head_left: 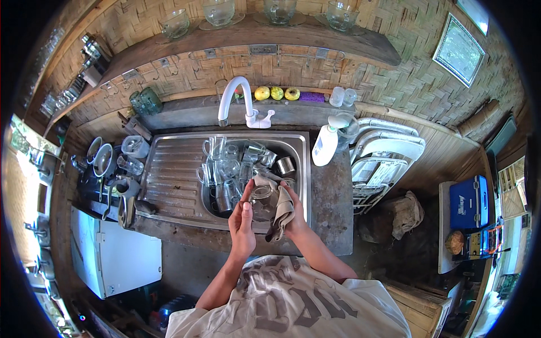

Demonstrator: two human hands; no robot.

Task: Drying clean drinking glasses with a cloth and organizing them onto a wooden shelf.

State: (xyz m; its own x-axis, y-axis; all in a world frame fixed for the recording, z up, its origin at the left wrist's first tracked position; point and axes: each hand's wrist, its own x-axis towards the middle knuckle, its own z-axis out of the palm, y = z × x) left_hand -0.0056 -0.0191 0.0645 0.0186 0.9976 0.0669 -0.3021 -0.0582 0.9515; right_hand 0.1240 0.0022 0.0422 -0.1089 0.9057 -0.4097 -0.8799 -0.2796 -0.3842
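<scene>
Over the front edge of the steel sink [303,169], my left hand [243,225] is closed around a clear glass cup [261,204], thumb along its side. My right hand [297,218] grips a grey-brown cloth [284,209], which hangs down beside the cup. Part of the cloth reaches behind the cup's far side, up to the fingertips. Just beyond my hands, the basin holds several glass mugs [209,173] and metal cups [285,165], piled together. My hands hide the near right part of the basin.
A white tap [246,98] arches behind the sink. Right of the basin stands a white pump bottle [324,146]. The ribbed drainboard [174,174] lies left, beside bowls [103,160] and utensils. Glass cups [279,11] line the wooden shelf [315,38]. Folded white chairs [383,160] lean at right.
</scene>
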